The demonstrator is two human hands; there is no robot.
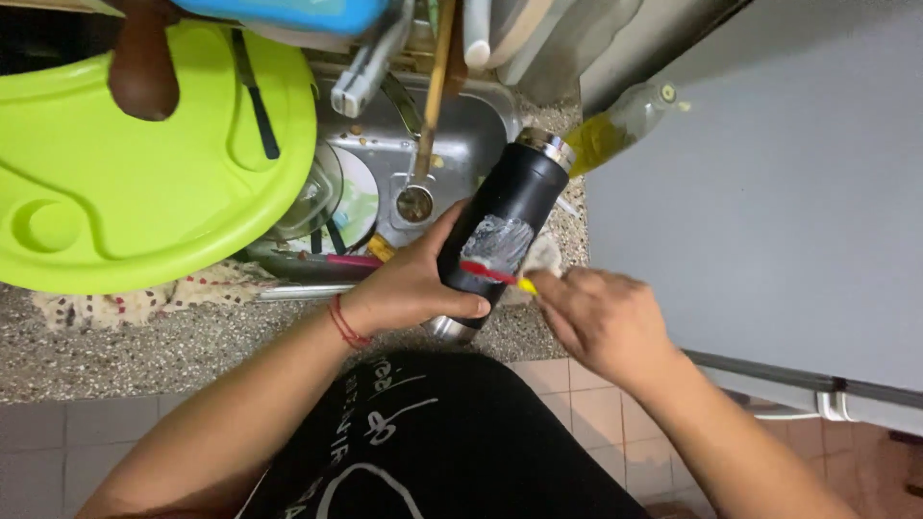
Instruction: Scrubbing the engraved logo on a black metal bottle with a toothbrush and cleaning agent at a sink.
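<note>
1. Your left hand (409, 288) is closed around the black flask (502, 231), held tilted over the sink (461, 144) edge.
2. Your right hand (601, 322) pinches a red-bristled brush (492, 272) against the soapy patch.
3. Risk: the lather could make the flask slip into the sink.

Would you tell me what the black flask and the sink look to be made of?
The black flask looks like metal with a matte black coating: its rim and base are bare shiny steel. The sink seems to be stainless steel, grey with a dull, brushed sheen. The left hand holds the flask.
</note>
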